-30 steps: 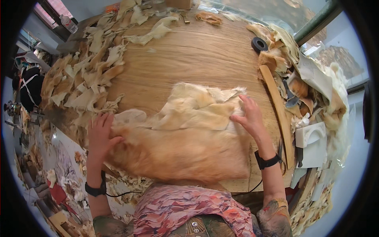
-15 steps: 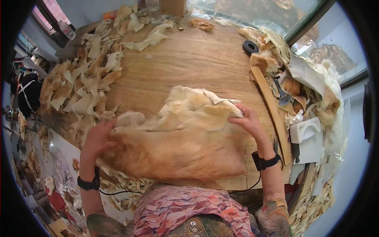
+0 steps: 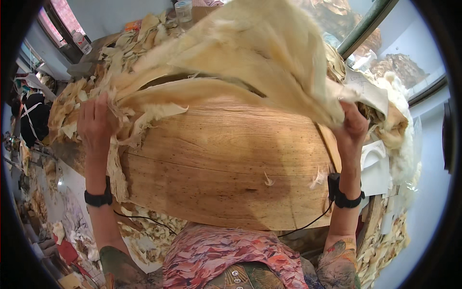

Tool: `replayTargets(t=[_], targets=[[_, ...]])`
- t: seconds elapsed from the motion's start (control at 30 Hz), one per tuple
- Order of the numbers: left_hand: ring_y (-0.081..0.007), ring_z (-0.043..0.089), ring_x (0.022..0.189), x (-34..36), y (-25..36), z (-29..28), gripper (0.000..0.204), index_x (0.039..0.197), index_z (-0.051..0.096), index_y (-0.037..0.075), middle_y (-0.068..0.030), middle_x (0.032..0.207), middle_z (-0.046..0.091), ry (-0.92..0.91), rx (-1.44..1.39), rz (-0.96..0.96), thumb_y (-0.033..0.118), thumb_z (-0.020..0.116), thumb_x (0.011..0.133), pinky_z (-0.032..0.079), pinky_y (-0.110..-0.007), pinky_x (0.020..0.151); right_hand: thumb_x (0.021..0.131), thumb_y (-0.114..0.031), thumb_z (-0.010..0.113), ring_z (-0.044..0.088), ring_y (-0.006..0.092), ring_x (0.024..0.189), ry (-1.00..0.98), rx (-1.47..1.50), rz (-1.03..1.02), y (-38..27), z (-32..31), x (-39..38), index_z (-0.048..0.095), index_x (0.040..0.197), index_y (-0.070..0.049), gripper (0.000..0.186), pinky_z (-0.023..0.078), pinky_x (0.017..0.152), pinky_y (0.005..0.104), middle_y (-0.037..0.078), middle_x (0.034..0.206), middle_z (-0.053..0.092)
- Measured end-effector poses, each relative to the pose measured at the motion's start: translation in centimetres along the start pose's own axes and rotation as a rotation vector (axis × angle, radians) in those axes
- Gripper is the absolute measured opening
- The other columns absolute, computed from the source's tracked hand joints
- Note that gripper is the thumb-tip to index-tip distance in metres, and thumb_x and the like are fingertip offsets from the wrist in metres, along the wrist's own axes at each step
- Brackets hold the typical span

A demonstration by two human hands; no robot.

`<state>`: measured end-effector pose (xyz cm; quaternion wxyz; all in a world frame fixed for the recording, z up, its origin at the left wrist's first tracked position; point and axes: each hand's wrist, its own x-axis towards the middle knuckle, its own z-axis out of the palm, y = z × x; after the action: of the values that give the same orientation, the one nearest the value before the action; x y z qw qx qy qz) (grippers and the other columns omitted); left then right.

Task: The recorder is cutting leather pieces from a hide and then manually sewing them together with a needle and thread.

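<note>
Up off the wooden table (image 3: pixel 231 164) a large pale cream fur pelt (image 3: pixel 260 53) is held spread across the upper part of the view, leather side largely showing, with a long dark slit or gap along it. My left hand (image 3: pixel 96 123) is closed on its left edge, near loose scraps. My right hand (image 3: pixel 353 123) grips its right corner with bent fingers. A few small tufts of fur (image 3: pixel 269 179) lie on the bare wood below the pelt.
Pelt scraps (image 3: pixel 77 106) heap along the table's left. A white plastic piece (image 3: pixel 373 159), paper (image 3: pixel 373 183) and white fur (image 3: pixel 402 120) line the right, beside a wooden strip (image 3: pixel 329 154). A jar (image 3: pixel 184 14) and bottle (image 3: pixel 82 42) stand at the back; a window is upper right.
Both my hands have moved up and apart with the pelt, lifting it away from me and turning it, so its pale side shows and the near tabletop is uncovered.
</note>
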<state>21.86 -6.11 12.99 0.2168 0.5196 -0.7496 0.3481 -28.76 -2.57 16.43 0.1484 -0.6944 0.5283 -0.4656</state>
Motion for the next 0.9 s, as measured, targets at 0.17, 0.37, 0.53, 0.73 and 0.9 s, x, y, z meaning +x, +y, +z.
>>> replayTargets(t=[0.17, 0.37, 0.53, 0.73, 0.9], targets=[[-0.0268, 0.058, 0.097, -4.9, 0.4, 5.2, 0.044, 0.123, 0.056, 0.006, -0.01, 0.102, 0.057, -0.123, 0.097, 0.113, 0.001, 0.062, 0.079, 0.048, -0.04, 0.081, 0.065, 0.011, 0.069, 0.063, 0.0241, 0.087, -0.227, -0.088, -0.052, 1.5, 3.0, -5.3, 0.064, 0.085, -0.007, 0.028, 0.05, 0.075, 0.034, 0.007, 0.088, 0.066], [-0.0285, 0.057, 0.106, -9.4, 3.5, 5.4, 0.041, 0.123, 0.058, 0.006, -0.0114, 0.111, 0.059, -0.344, -0.035, 0.038, 0.002, 0.058, 0.083, 0.046, -0.039, 0.09, 0.07, 0.0, 0.07, 0.06, 0.0308, 0.095, -0.667, -0.296, 0.111, 6.1, 4.5, -12.8, 0.061, 0.093, -0.009, 0.027, 0.049, 0.081, 0.0386, 0.011, 0.091, 0.062], [-0.0309, 0.061, 0.1, -7.9, 10.0, 3.1, 0.041, 0.123, 0.06, 0.008, -0.0126, 0.113, 0.06, -0.302, -0.432, -0.023, -0.002, 0.057, 0.083, 0.051, -0.037, 0.081, 0.073, -0.001, 0.069, 0.062, 0.0296, 0.09, -0.684, -0.07, 0.34, 4.8, 4.2, -11.1, 0.061, 0.101, -0.008, 0.03, 0.051, 0.079, 0.0376, 0.011, 0.094, 0.063], [-0.0303, 0.063, 0.087, -8.0, 15.4, 2.4, 0.036, 0.116, 0.062, 0.008, -0.0102, 0.103, 0.062, -0.514, -0.632, -0.019, 0.0, 0.059, 0.082, 0.051, -0.039, 0.072, 0.073, -0.005, 0.072, 0.064, 0.0254, 0.083, -0.888, -0.037, 0.328, 5.5, 4.1, -9.3, 0.066, 0.102, -0.008, 0.03, 0.051, 0.071, 0.0353, 0.011, 0.097, 0.066], [-0.0302, 0.063, 0.083, -8.6, 16.0, 1.8, 0.031, 0.112, 0.063, 0.008, -0.0099, 0.098, 0.062, -0.551, -0.722, -0.179, 0.001, 0.06, 0.082, 0.05, -0.04, 0.069, 0.078, -0.008, 0.074, 0.061, 0.012, 0.067, -1.083, 0.002, 0.367, 4.5, 3.9, -3.5, 0.07, 0.099, -0.009, 0.021, 0.046, 0.058, 0.0278, 0.001, 0.073, 0.065]])
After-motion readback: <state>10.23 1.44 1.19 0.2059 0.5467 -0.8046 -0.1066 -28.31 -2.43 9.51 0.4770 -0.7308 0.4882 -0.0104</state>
